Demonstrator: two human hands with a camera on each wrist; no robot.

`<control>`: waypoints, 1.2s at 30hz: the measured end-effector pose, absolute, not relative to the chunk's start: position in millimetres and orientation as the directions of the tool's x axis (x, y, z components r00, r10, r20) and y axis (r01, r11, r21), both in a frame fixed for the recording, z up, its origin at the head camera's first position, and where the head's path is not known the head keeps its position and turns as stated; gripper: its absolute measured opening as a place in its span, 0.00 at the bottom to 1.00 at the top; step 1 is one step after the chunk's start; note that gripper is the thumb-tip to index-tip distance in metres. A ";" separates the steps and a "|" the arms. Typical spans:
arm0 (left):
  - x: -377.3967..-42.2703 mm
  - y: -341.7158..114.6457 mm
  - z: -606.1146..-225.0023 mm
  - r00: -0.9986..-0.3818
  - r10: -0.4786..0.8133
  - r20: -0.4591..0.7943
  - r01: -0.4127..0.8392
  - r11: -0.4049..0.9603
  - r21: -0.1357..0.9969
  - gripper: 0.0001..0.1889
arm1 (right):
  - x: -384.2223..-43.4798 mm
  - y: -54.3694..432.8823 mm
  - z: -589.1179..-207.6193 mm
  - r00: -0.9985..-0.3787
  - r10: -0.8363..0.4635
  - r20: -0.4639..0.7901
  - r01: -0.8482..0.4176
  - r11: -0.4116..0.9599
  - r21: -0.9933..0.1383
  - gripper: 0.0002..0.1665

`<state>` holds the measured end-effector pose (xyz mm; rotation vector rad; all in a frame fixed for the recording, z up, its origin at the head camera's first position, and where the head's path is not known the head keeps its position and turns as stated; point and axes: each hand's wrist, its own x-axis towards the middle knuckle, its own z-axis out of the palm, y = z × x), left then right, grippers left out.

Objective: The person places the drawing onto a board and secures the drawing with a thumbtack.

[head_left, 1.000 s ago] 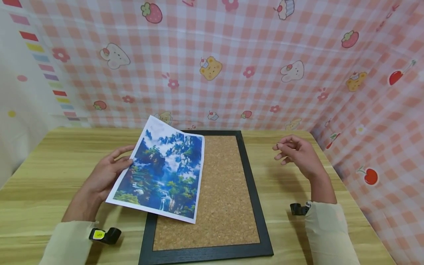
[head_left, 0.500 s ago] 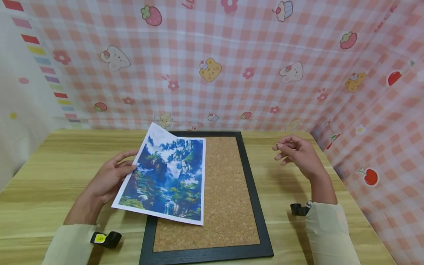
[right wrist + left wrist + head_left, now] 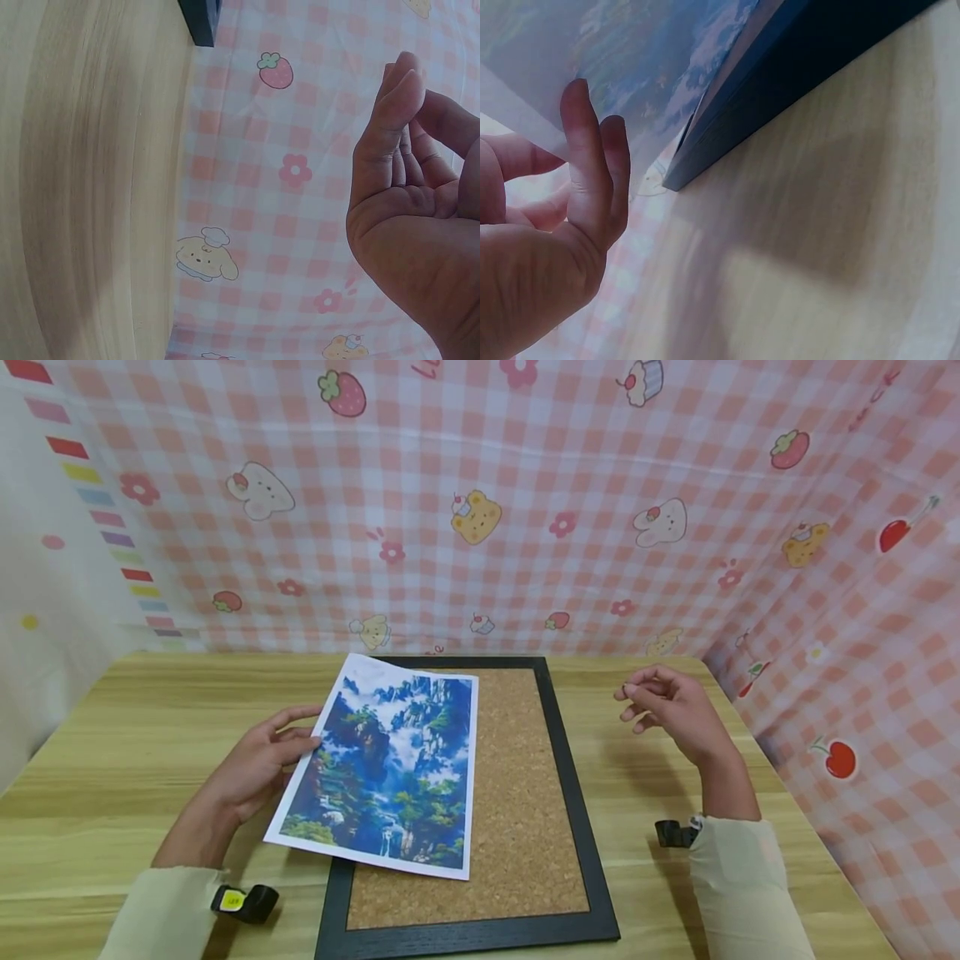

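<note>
My left hand (image 3: 258, 764) pinches a sheet of paper printed with a landscape picture (image 3: 390, 768) by its left edge, thumb on top. In the left wrist view, fingers (image 3: 585, 165) lie behind the sheet. The picture is tilted over the left part of a black-framed cork board (image 3: 525, 793), hiding that side of the cork. To the right of the board, my right hand (image 3: 675, 710) is raised above the table, thumb and forefinger together at the tips. A small dark thing (image 3: 627, 691) shows between those fingertips, too small to tell its kind.
The wooden table (image 3: 150, 710) runs back to a pink checked cloth (image 3: 420, 485) with cartoon prints. More of this cloth hangs along the right side. The board's frame (image 3: 480, 935) reaches near the table's front.
My left hand has brought the picture lower and slightly right, laying it flatter over the board. My right hand has stayed almost still.
</note>
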<state>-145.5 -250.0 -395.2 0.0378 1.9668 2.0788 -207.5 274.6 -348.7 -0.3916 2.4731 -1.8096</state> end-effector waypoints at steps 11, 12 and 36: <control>-148.1 -244.6 -398.4 -0.958 0.214 -0.191 -0.195 0.005 0.981 0.34 | -208.7 272.7 -349.6 -0.967 -0.233 0.100 -0.162 0.266 -0.950 0.16; -148.5 -244.2 -398.7 -0.957 0.215 -0.194 -0.197 0.009 0.980 0.35 | -208.6 272.3 -349.7 -0.967 -0.234 0.101 -0.163 0.263 -0.951 0.16; -148.9 -229.5 -406.2 -0.943 0.230 -0.242 -0.210 0.157 0.965 0.33 | -207.5 270.2 -348.0 -0.961 -0.240 0.137 -0.199 0.254 -0.946 0.14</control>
